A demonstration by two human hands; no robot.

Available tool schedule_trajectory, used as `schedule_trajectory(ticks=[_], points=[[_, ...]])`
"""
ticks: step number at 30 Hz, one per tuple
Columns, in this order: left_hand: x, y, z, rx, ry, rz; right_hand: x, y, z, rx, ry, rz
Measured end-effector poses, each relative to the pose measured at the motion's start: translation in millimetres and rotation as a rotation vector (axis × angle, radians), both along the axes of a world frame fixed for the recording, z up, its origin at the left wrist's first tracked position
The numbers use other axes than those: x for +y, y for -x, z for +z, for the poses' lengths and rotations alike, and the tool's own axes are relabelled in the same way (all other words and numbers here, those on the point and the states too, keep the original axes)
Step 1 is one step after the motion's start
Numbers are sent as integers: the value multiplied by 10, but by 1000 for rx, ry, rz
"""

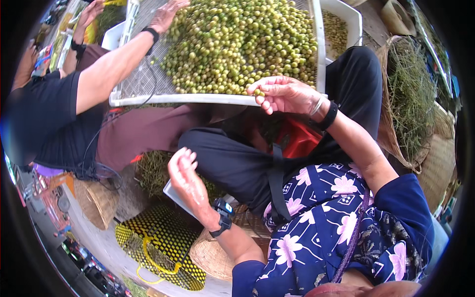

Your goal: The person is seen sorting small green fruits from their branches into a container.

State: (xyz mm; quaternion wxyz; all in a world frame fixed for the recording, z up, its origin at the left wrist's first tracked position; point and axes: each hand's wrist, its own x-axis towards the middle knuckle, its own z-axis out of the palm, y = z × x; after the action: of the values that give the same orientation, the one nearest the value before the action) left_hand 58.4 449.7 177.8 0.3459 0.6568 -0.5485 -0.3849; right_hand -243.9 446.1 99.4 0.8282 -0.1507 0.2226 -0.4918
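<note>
My right hand (280, 92) is over the near edge of a white-framed mesh tray (207, 99), with a couple of small round green fruits (259, 92) pinched in its fingertips. Many more yellow-green fruits (241, 44) are heaped on the mesh. Lower left, my left hand (188, 182) is raised beside my bent knee, fingers loosely curled and apart, with nothing seen in it. Both wrists wear black bands, and the left one carries a small device.
A co-worker's arm (115, 68) reaches to the tray's left side. A white bin (341, 29) with fruits stands behind the tray. Thin green stems (412, 100) fill a basket at right. A yellow-black woven basket (159, 237) and a wicker basket (211, 254) are lower left.
</note>
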Motion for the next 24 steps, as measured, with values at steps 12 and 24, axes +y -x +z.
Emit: schedule_trajectory(ticks=[12, 24], points=[[-439, 1436, 56, 223, -184, -671, 380, 927, 1227, 1117, 310, -587], [-494, 2258, -386, 1037, -885, -535, 347, 804, 845, 1347, 505, -373]])
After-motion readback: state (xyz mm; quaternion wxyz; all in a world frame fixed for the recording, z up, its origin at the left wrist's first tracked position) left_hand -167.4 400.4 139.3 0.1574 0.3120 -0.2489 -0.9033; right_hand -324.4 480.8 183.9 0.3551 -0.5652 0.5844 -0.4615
